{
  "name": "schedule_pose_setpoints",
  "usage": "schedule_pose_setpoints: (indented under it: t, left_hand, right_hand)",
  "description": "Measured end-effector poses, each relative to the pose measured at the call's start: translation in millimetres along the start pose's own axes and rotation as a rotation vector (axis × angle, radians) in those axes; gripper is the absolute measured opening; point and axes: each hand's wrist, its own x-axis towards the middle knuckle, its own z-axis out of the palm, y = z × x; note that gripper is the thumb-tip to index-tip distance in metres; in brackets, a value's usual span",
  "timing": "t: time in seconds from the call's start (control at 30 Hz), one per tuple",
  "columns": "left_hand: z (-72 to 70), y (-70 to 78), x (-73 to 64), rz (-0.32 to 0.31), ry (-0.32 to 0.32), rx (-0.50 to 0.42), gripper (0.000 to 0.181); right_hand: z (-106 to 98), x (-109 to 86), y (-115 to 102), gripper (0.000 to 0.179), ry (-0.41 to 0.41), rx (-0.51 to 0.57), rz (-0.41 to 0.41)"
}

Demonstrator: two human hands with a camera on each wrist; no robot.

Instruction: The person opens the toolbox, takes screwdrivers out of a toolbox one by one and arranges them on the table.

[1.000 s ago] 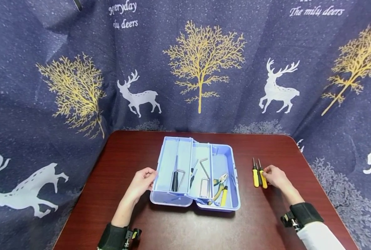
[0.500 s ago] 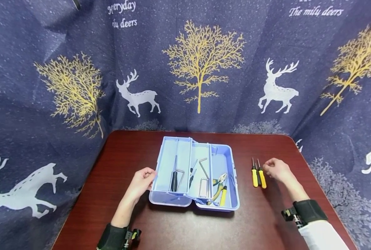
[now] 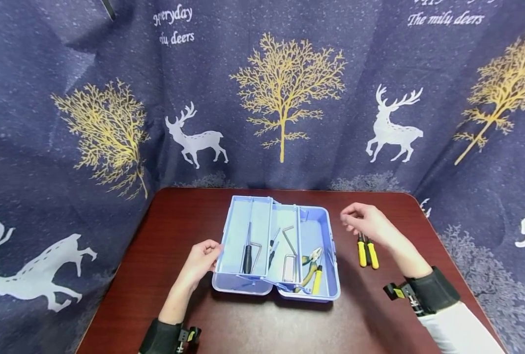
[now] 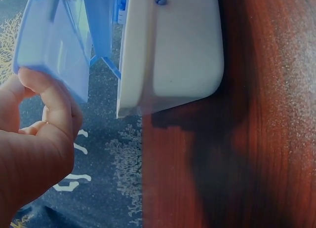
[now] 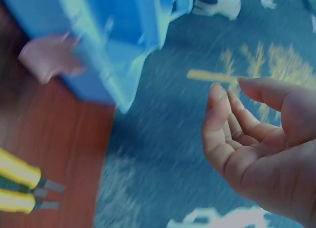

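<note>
A light blue cantilever toolbox (image 3: 312, 233) stands spread on the table. At its left side my left hand (image 3: 202, 258) pinches the edge of the raised tray (image 3: 237, 231); the left wrist view shows thumb and bent fingers at the tray's edge (image 4: 54, 45). My right hand (image 3: 367, 222) hovers right of the toolbox with loosely bent fingers. Nothing shows between its thumb and fingertips in the right wrist view. Just below that hand lie yellow-handled screwdrivers (image 3: 373, 255) side by side with a dark-handled one between; the hand hides part of their shafts.
Inside the trays are a black screwdriver (image 3: 247, 259), hex keys (image 3: 289, 238) and small dark screwdrivers. Pliers (image 3: 310, 270) and a yellow-handled tool (image 3: 317, 280) lie in the box's right bottom. A patterned curtain (image 3: 262, 98) hangs behind the brown table (image 3: 280, 324).
My right hand has left the screwdrivers, lifting and moving left toward the toolbox. The screwdrivers stay on the table. My left hand keeps its hold on the tray.
</note>
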Motion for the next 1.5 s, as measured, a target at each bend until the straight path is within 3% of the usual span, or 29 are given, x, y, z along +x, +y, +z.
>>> schedule_pose_setpoints:
  t: [0.27, 0.57, 0.73, 1.0, 1.17, 1.5]
  left_hand:
    - [1.4, -0.7, -0.2, -0.008, 0.011, -0.002, 0.017]
    - [3.5, -1.5, -2.2, -0.01, 0.005, -0.008, 0.017]
    - [2.9, -4.1, -2.1, -0.005, -0.007, -0.023, 0.017]
    - [3.7, -5.7, -3.3, -0.011, -0.01, -0.022, 0.017]
    - [3.9, -4.2, -3.5, -0.002, -0.013, -0.018, 0.018]
    - [1.8, 2.0, -2.6, 0.01, -0.002, -0.002, 0.017]
  right_hand:
    - [33.2, 13.3, -47.2, 0.015, -0.11, -0.057, -0.12]
    - [80.8, 24.9, -82.7, 0.014, -0.24, -0.107, -0.299]
    - [103.9, 28.5, -97.4, 0.015, -0.306, -0.144, -0.336]
    - [143.9, 33.9, -106.8, 0.01, -0.355, -0.195, -0.376]
    - [162.8, 32.2, -106.5, 0.01, -0.385, -0.288, -0.43]
    - [174.3, 31.1, -111.7, 0.009, -0.402, -0.337, -0.479]
